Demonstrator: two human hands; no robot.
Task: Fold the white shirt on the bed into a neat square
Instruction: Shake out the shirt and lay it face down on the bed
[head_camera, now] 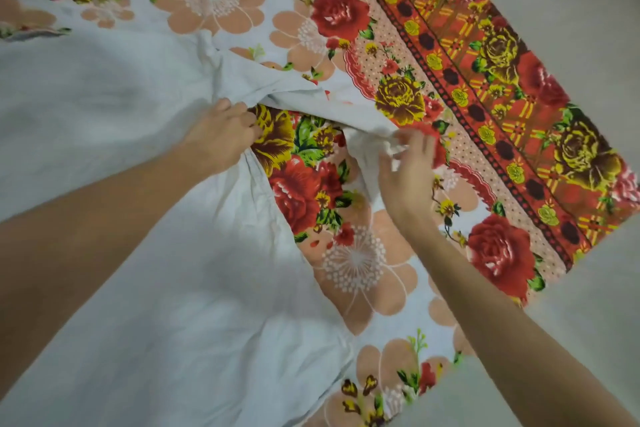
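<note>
Bed under a floral sheet (363, 270): red and yellow roses, peach blossoms on a pale ground, and a red patterned border along the right edge. Grey floor (571, 340) lies beyond it on the right.

White shirt (121, 114) is spread over the left part of the bed, running from the far left down to the near edge of view. The cloth is plain, pale and softly creased, with broad shallow wrinkles across the body. Its right edge runs diagonally, with the sheet showing just beside it. One sleeve (311, 97) reaches rightward from the body as a flat band and ends in a crumpled bunch.

The left grip (221, 135), a bare hand, sits where the sleeve meets the body. Its fingers are curled down onto the shirt's edge, and the cloth puckers beneath the palm. The right grip (408, 166), also bare, is at the sleeve's end. Thumb and fingers pinch the bunched cloth, and the fingertips are slightly blurred. Both forearms enter from the near side.
</note>
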